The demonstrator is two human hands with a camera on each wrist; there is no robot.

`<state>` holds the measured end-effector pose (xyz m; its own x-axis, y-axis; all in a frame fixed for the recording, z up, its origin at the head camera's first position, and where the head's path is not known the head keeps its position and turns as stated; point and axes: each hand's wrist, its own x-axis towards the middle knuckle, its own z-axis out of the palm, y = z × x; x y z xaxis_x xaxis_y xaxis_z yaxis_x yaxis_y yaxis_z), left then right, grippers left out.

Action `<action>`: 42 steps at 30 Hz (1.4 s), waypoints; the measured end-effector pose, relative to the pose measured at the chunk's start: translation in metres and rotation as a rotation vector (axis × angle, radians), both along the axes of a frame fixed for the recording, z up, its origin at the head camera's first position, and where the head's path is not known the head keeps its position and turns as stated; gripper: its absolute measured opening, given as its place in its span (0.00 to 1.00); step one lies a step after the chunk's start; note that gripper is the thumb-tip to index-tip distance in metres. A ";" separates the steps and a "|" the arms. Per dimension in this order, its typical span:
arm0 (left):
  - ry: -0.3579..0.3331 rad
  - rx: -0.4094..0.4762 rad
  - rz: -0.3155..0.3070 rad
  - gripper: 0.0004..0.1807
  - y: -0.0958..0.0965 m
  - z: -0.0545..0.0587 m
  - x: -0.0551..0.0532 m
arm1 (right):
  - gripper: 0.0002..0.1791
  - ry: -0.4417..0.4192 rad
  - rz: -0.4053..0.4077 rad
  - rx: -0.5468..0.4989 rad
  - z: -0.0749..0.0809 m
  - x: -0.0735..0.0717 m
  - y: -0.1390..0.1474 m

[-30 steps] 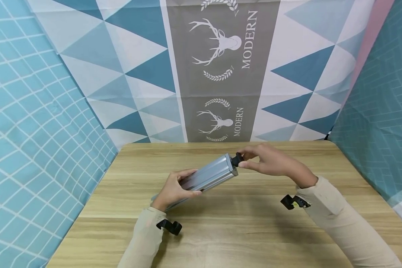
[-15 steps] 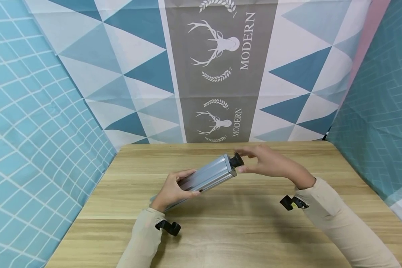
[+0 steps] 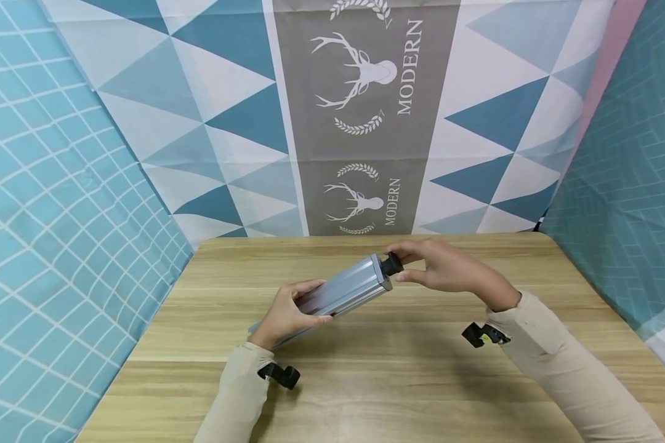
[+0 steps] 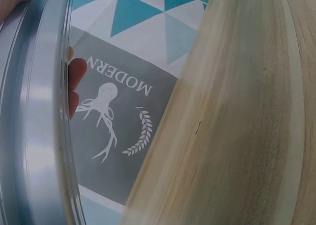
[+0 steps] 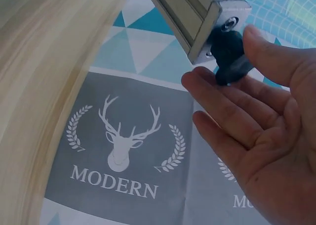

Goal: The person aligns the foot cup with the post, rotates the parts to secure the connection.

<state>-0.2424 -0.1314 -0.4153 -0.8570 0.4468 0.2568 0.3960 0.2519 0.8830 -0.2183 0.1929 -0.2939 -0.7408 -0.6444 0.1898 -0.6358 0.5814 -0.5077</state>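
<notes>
A long silver aluminium profile [image 3: 343, 286] slants up to the right above the table, with a black knob-like end piece [image 3: 391, 264] on its upper end. My left hand [image 3: 288, 311] grips the profile around its lower half, thumb on the near side and fingers on the far side. At the upper end, my right hand [image 3: 446, 266] has its thumb and fingers on either side of the black piece. In the right wrist view the palm [image 5: 276, 136] faces the camera, fingers extended beneath the black piece and the thumb beside it. A screw [image 5: 230, 23] shows in the end plate.
The wooden table [image 3: 366, 381] lies below both hands. Behind it hangs a patterned cloth [image 3: 360, 123] with deer heads, and blue cloths [image 3: 61, 203] flank the sides. Black camera mounts [image 3: 279, 374] sit on both wrists.
My right hand's fingers spread away from the black piece half a second ago, then came back in around it. The left hand and the profile have hardly moved.
</notes>
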 end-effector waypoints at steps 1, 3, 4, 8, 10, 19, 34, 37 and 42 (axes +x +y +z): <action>0.000 0.000 -0.002 0.36 0.000 0.000 0.000 | 0.26 0.001 -0.012 0.000 -0.001 0.000 0.000; 0.000 -0.001 -0.004 0.37 0.000 0.000 0.000 | 0.24 0.007 -0.033 0.001 -0.003 0.000 -0.001; 0.002 0.000 -0.006 0.37 0.000 0.000 0.000 | 0.24 0.010 -0.042 0.001 -0.004 0.000 -0.001; 0.003 0.006 -0.014 0.36 0.001 -0.001 0.000 | 0.22 0.003 -0.082 0.006 -0.005 0.001 -0.002; 0.002 0.008 -0.015 0.36 0.002 -0.001 0.000 | 0.22 -0.004 -0.096 0.009 -0.005 0.001 -0.002; 0.001 0.011 -0.019 0.36 0.003 -0.004 -0.002 | 0.24 -0.051 -0.113 -0.035 -0.010 -0.001 0.000; 0.036 -0.149 -0.088 0.37 0.023 -0.012 -0.013 | 0.30 -0.142 -0.106 -0.036 -0.053 -0.004 0.035; 0.018 -0.211 -0.131 0.38 0.027 -0.015 -0.015 | 0.28 -0.158 -0.087 -0.047 -0.065 -0.003 0.045; 0.027 -0.308 -0.185 0.43 0.035 -0.020 -0.019 | 0.26 -0.175 -0.110 -0.055 -0.081 0.001 0.060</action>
